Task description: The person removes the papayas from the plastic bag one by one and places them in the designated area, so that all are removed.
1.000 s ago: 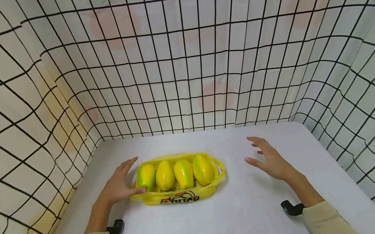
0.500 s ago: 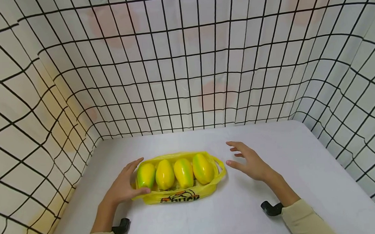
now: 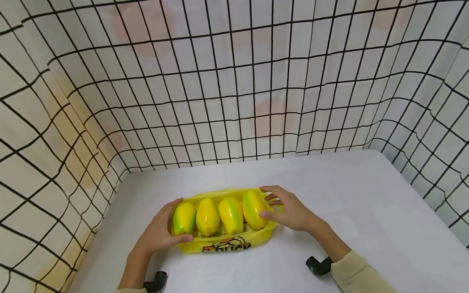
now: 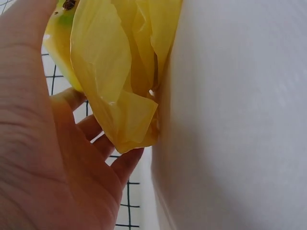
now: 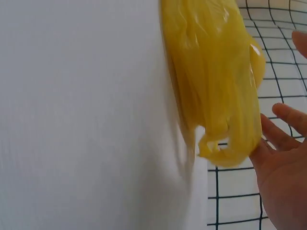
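Several glossy yellow-green fruits (image 3: 208, 217), shaped like papayas or mangoes, lie side by side in a yellow plastic bag (image 3: 260, 239) with dark printing on its front. My left hand (image 3: 159, 229) spans the bag's left end, thumb in front and fingers behind, loosely spread. In the left wrist view its fingers (image 4: 127, 165) lie against or just behind the bag's thin folded end (image 4: 136, 120). My right hand (image 3: 291, 210) is at the right end, thumb and fingers spread around the rightmost fruit. Contact is hard to tell there; the right wrist view shows the bag's looped handle (image 5: 230, 151) beside the palm.
A white-covered table (image 3: 362, 192) lies under everything. Black wire mesh (image 3: 235, 97) in front of white cloth walls it at the back and both sides. A black device (image 3: 156, 281) is on the left wrist, another (image 3: 318, 265) on the right.
My right hand has come leftward from well off to the right up to the bag's right end. The left hand has moved slightly right, closer round the left end. Bag and fruits stay put.
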`<state>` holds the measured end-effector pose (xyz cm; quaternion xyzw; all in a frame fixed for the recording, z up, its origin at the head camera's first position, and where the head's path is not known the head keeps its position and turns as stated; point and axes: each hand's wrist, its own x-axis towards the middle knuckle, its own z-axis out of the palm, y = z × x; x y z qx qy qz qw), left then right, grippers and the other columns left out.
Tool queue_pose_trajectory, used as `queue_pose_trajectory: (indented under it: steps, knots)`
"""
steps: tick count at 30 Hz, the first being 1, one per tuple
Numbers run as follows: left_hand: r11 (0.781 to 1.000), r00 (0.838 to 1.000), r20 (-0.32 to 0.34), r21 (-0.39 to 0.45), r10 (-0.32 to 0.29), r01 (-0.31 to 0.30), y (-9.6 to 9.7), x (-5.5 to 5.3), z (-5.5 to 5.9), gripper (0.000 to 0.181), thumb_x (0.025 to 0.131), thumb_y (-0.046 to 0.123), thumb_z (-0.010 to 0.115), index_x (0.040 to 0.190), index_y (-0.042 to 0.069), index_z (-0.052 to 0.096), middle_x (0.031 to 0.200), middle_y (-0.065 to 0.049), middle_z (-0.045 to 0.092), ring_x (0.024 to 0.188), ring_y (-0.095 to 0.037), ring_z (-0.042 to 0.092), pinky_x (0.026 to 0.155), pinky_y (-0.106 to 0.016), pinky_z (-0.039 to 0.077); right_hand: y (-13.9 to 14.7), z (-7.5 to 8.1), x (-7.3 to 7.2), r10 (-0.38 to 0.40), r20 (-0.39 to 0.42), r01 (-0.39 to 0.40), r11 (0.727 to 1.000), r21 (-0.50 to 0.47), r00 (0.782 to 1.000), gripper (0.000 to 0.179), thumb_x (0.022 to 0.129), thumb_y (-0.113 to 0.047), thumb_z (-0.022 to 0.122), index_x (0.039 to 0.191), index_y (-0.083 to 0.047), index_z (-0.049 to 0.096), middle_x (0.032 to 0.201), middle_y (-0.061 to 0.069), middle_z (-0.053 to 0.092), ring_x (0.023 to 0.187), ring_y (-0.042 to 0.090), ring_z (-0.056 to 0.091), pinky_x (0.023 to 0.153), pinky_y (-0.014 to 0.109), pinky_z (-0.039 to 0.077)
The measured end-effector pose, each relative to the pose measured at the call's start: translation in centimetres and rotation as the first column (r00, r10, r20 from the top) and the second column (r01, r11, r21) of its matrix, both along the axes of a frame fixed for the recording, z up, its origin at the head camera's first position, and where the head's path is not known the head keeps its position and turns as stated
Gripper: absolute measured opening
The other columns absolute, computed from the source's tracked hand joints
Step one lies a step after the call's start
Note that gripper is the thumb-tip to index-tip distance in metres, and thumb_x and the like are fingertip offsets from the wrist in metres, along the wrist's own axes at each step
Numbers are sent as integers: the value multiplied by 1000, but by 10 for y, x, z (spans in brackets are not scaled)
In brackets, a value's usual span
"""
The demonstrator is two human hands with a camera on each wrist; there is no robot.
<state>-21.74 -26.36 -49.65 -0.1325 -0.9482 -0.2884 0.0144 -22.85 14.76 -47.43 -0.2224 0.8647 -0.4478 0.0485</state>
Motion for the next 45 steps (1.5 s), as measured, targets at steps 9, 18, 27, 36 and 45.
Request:
queue_pose_trajectory:
  steps: [9,18,27,36,45]
  knots:
    - [1000,1000,17,19,4,-4,-3,-2,-4,114,59,70,79,152,27,27,150,-3,41,130,-27,46,106,-61,38,-18,-1,2,-43,27,41,996,75,999,81,81,-62,67,146,-22,41,135,-4,51,111,17,56,91,38,52]
    - [997,999,34,78,-14,12,-1,-2,-6,113,58,66,82,148,22,31,141,1,47,121,-21,50,105,-55,41,-28,-10,-1,-72,-1,70,973,219,997,92,75,-68,68,146,-17,41,142,2,47,116,17,50,100,40,46]
    - [994,998,38,94,-58,54,-2,-4,-8,114,57,67,82,149,24,30,138,5,49,118,-17,51,104,-51,42,-36,-11,-2,-90,1,87,962,259,996,91,75,-61,72,148,-18,37,140,0,51,108,15,54,94,37,49]
    - [996,998,56,82,-40,35,-3,-3,-5,111,62,63,82,151,24,28,142,0,47,121,-22,50,105,-55,41,-34,-7,2,-100,10,96,978,188,995,87,76,-54,75,147,-19,39,144,0,49,112,17,54,97,41,49]
    - [992,997,67,116,-49,41,-2,-3,-8,113,62,62,82,152,24,26,147,0,42,128,-24,46,108,-58,37,-20,-1,3,-62,40,59,996,70,997,84,77,-54,75,146,-24,39,132,-3,54,109,18,57,90,35,53]
